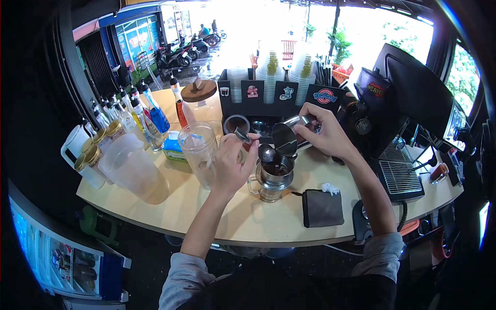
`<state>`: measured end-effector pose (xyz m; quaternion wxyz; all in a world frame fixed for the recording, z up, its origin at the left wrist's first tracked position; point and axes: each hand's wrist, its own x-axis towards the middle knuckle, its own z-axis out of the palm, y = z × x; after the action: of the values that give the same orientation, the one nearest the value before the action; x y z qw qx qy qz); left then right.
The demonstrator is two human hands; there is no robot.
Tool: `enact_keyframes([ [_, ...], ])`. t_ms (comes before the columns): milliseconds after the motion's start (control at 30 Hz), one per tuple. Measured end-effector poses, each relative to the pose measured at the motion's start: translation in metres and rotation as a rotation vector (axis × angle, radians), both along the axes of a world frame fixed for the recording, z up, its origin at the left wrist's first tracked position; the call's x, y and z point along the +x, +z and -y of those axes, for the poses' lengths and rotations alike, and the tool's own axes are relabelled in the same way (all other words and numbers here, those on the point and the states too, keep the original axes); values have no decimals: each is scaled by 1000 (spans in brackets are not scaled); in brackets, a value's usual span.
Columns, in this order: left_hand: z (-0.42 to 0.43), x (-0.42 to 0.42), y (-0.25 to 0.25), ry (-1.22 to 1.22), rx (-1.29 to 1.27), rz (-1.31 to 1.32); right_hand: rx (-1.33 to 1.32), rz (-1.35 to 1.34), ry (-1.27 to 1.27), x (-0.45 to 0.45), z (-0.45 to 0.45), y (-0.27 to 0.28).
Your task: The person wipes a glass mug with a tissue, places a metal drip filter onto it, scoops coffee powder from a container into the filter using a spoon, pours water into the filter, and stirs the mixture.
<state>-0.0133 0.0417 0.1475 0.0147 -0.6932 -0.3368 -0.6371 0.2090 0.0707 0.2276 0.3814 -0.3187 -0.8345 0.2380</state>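
My right hand [323, 130] grips a small metal pitcher [283, 139], tilted with its mouth toward a metal drip filter [275, 179]. The filter sits on a glass mug [268, 195] and has dark contents inside. Pinched in my left hand [232, 161] is a metal spoon [267, 153], its bowl held over the filter's opening beside the pitcher's lip. Whether liquid is flowing from the pitcher is too small to tell. A clear tall jug [198, 147] stands just left of my left hand. A dark folded cloth [323, 209] lies right of the mug.
Syrup bottles [157, 113], lidded jars [93, 155] and a frosted pitcher [135, 168] crowd the left. Behind my hands stands a black organizer [243, 111] with stacked cups [271, 77]. An espresso machine [403, 119] occupies the right. A tissue pack [174, 147] lies beside the clear jug.
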Motion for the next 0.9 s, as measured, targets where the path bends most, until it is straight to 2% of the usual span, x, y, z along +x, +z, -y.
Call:
enact_keyframes([
  [267, 0, 1, 0, -7, -4, -15, 18, 51, 1, -1, 6, 5],
  [500, 2, 1, 1, -3, 0, -12, 11, -25, -9, -2, 8, 5],
  [900, 11, -4, 13, 108, 102, -130, 50, 43, -13, -1, 14, 12],
])
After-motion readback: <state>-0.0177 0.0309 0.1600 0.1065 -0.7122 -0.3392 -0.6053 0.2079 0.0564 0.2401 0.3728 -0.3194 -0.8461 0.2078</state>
